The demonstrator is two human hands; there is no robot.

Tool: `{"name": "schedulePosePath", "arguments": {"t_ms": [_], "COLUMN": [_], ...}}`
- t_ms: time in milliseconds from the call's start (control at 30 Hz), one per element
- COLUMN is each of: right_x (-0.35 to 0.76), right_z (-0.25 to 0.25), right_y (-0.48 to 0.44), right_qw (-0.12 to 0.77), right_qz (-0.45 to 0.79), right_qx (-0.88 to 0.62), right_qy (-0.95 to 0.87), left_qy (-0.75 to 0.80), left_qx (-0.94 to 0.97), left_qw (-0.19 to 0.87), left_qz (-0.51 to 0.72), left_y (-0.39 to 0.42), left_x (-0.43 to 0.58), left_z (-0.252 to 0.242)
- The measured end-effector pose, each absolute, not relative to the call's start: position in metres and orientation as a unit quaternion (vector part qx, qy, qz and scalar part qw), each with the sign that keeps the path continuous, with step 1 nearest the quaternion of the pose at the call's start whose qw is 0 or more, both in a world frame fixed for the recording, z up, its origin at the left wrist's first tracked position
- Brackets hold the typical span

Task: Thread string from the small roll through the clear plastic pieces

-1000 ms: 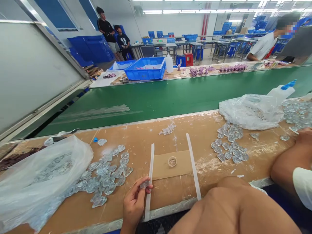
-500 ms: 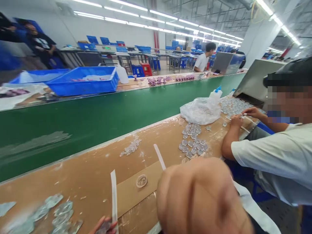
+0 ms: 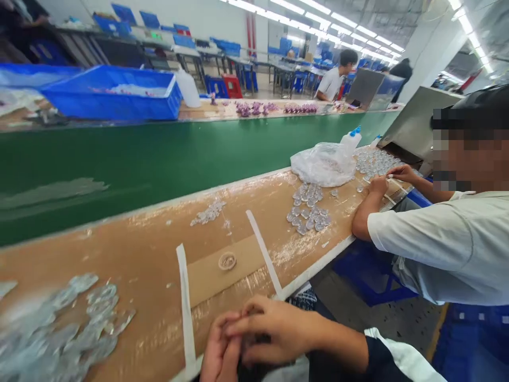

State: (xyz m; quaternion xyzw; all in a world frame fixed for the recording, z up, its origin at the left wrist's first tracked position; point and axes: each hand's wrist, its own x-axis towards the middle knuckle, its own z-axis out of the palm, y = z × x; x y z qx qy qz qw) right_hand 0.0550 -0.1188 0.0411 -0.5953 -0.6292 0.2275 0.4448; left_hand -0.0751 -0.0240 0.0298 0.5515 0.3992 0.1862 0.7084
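Dusty table (image 3: 131,254), near edge: left hand (image 3: 219,350) and right hand (image 3: 278,331) bunched together, grip hidden, cannot tell what's held. Clear moulded pieces (image 3: 91,313) look thin, stiff, slippery, likely brittle; take by rims.

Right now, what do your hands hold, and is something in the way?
Left hand and right hand together, anything held hidden. Clear discs piled on the bench, left of them. White strip beside left hand.
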Motion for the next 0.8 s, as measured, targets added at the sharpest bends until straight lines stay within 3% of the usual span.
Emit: {"name": "schedulePosePath", "arguments": {"t_ms": [133,233,400,533,600,800], "right_x": [0.056,0.059,0.066,0.083,0.097,0.142], "right_z": [0.048,0.047,0.042,0.043,0.044,0.038], "right_y": [-0.126,-0.131,-0.131,-0.122,-0.114,-0.067], "right_qw": [0.467,0.52,0.614,0.6,0.593,0.529], "right_qz": [0.253,0.249,0.451,0.521,0.482,0.198], "right_qx": [-0.606,-0.619,-0.517,-0.512,-0.549,-0.716], "right_qy": [-0.592,-0.534,-0.39,-0.326,-0.338,-0.41], "left_qy": [0.289,0.198,0.098,0.115,0.147,0.24], "left_qx": [0.608,0.684,0.797,0.801,0.786,0.684], "left_qw": [0.731,0.692,0.566,0.533,0.542,0.643], "left_qz": [0.112,0.114,0.186,0.247,0.258,0.248], "left_y": [-0.022,-0.014,-0.008,-0.001,0.004,0.015], "left_x": [-0.075,-0.081,-0.074,-0.057,-0.051,-0.045], "left_z": [0.044,0.042,0.041,0.038,0.032,0.006]}}
